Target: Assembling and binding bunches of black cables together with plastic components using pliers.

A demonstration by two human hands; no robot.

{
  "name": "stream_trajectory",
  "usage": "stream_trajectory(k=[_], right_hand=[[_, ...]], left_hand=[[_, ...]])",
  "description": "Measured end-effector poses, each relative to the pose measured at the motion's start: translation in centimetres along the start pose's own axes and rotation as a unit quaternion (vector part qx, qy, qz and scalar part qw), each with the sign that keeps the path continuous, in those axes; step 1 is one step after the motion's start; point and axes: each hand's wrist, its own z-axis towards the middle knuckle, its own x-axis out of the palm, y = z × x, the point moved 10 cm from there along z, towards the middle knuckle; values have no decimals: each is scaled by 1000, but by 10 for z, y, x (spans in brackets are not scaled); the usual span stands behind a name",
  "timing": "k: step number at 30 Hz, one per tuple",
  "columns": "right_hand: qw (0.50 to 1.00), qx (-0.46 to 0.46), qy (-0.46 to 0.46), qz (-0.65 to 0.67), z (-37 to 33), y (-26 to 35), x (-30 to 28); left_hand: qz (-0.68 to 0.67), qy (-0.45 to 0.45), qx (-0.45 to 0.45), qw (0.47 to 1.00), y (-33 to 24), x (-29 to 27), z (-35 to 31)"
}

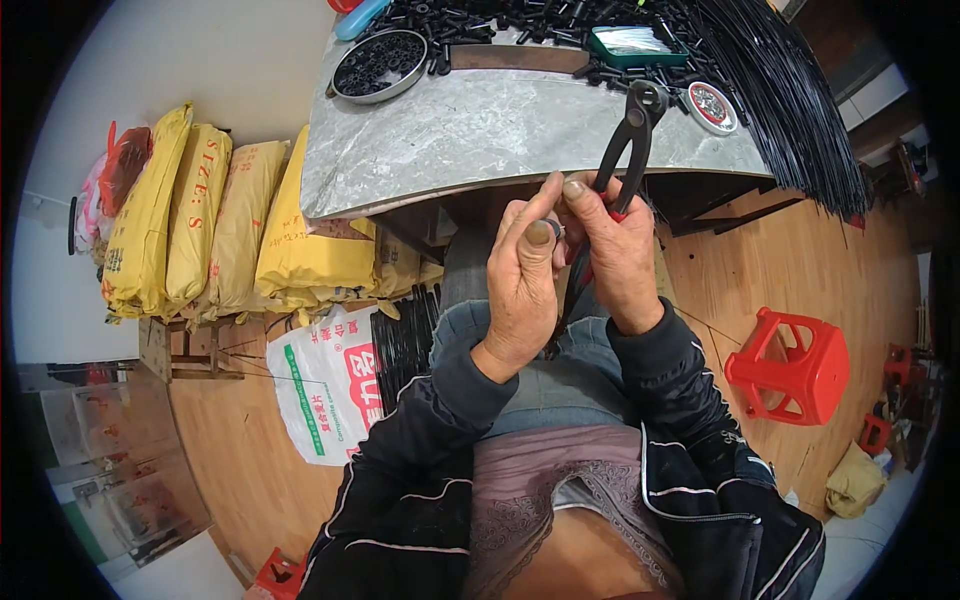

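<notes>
Pliers point(637, 122), slim matte-black metal with red grips, are wrapped up in the right hand point(620, 245), head angled up over the near edge of the grey marbled worktop point(480, 130). Left hand point(520, 275) is cupped right beside it, fingers bent, can't really tell what it's pinching. Thin glossy black rods point(790, 100) droop off the worktop's right side.

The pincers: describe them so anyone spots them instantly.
Find the grey marbled tabletop. At its near edge, the right hand holds pincers, their black head pointing away. Unlike the small black pieces strewn beyond, they have long arms and red on the handles.
</notes>
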Motion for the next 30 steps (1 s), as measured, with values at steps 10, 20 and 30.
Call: stream_trajectory(k=[10,20,30], right_hand=[[996,53,60,45,5,-11,1],[997,43,30,56,4,-9,-2],[995,51,38,-80,10,-1,-12]], left_hand=[[-85,29,-46,995,8,0,2],[-98,49,-72,991,15,3,2],[-146,54,-112,981,26,-1,2]])
